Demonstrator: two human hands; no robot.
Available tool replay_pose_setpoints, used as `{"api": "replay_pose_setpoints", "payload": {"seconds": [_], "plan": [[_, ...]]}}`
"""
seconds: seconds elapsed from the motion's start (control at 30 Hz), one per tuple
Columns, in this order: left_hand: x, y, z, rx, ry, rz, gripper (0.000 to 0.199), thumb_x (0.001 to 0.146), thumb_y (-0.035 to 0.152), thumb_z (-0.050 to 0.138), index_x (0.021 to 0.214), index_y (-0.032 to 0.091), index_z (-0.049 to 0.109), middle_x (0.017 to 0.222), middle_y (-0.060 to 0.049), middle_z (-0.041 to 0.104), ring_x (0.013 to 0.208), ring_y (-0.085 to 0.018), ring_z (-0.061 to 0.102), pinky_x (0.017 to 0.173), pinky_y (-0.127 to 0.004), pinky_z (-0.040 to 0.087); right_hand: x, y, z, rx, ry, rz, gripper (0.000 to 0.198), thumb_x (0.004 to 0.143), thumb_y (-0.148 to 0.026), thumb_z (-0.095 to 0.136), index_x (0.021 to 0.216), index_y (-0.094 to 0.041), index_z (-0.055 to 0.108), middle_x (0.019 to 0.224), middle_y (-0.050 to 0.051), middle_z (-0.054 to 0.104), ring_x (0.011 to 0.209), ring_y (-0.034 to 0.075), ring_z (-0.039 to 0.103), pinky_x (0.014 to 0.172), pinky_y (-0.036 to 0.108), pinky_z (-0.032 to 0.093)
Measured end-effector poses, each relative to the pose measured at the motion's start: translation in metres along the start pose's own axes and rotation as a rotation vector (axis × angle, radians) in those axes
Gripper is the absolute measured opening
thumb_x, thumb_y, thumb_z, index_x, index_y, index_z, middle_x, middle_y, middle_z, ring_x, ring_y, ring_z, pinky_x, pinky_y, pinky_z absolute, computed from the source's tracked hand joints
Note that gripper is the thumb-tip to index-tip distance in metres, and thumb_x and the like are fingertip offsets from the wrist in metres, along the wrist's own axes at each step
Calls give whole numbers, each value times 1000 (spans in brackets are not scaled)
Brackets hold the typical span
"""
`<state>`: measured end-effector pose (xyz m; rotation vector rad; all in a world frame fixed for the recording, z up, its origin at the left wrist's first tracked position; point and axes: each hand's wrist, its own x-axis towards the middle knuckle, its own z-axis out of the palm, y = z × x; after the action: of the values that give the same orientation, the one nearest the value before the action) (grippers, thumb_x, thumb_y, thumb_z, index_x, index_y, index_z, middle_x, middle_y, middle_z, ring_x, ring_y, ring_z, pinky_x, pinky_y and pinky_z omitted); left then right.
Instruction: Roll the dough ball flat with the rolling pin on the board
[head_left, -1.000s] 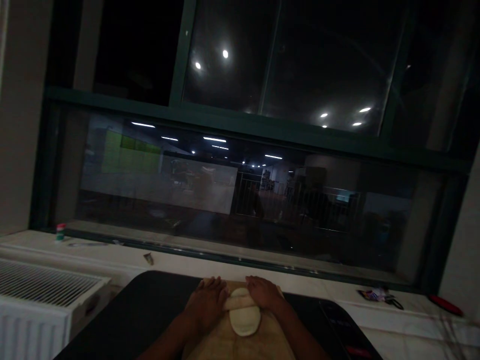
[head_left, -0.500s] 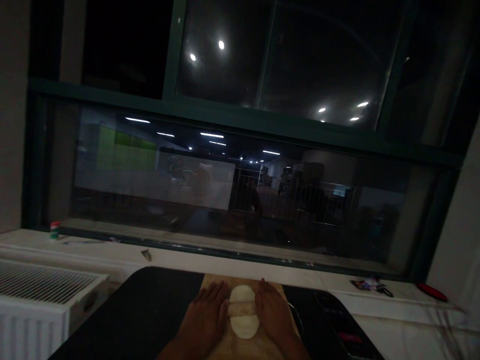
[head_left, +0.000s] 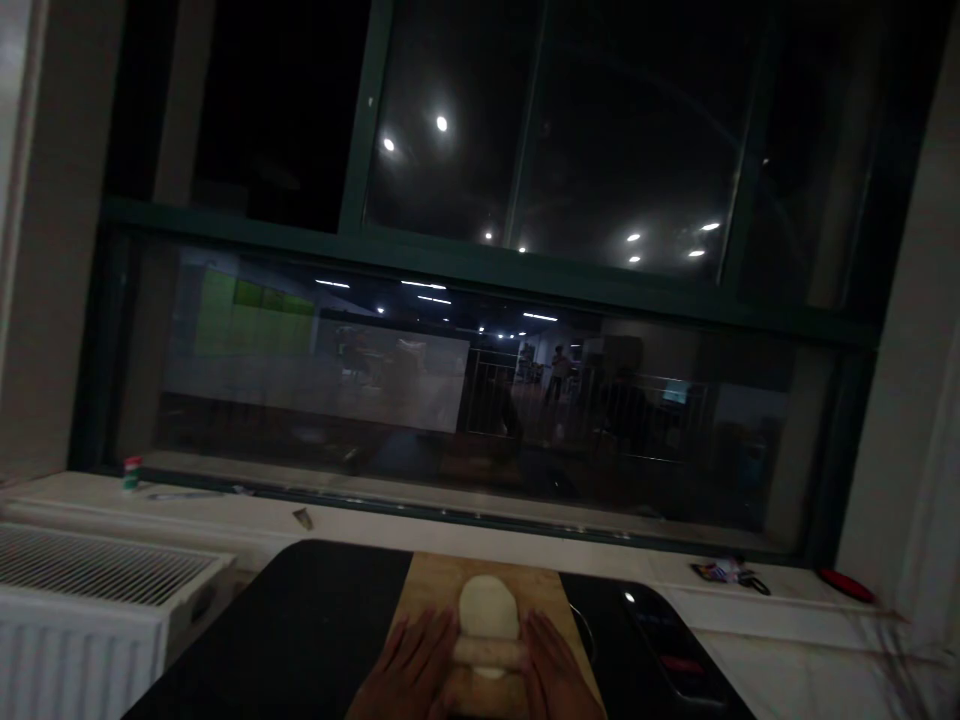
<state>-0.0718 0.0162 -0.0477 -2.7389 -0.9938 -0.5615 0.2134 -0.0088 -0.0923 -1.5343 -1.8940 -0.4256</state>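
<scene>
A pale oval of flattened dough lies on a wooden board. Across its near part runs a short, light wooden rolling pin, with a little dough showing on its near side. My left hand lies over the pin's left end, fingers stretched forward. At the right end rests my right hand, also flat with straight fingers. The pin's ends are hidden by the hands, and neither hand's fingers are wrapped round it.
The board sits on a black table against a windowsill. A phone-like black device lies to the right. A white radiator stands left. On the sill are a small red-and-green container and a red item.
Both hands and the rolling pin have moved nearer to me along the dough, uncovering more of its far part. The view has shifted slightly.
</scene>
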Motion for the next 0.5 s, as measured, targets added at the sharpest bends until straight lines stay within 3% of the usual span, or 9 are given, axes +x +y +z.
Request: {"api": "replay_pose_setpoints", "payload": {"seconds": [0.13,0.3,0.5], "plan": [[-1,0,-7,-65,-73,-7,57,102,46,32,149,38,1,155,4,21,141,-26,31,116,-44,34,2,-1,-15,29,-160,-39,50,98,-44,31,133,-21,59,138,5,54,129,24,50,107,40,45],[16,2,-28,-204,-120,-89,54,101,54,24,151,32,24,155,1,28,142,-25,31,118,-48,28,38,-17,-35,51,-257,88,53,102,-42,22,134,-20,58,139,5,54,133,22,47,115,43,33],[54,-8,-31,-212,-132,-199,58,102,48,16,144,21,46,148,-7,46,138,-26,40,116,-49,29,82,6,-3,-49,-338,29,50,101,-27,21,128,-16,62,133,10,60,127,21,53,112,39,37]]}}
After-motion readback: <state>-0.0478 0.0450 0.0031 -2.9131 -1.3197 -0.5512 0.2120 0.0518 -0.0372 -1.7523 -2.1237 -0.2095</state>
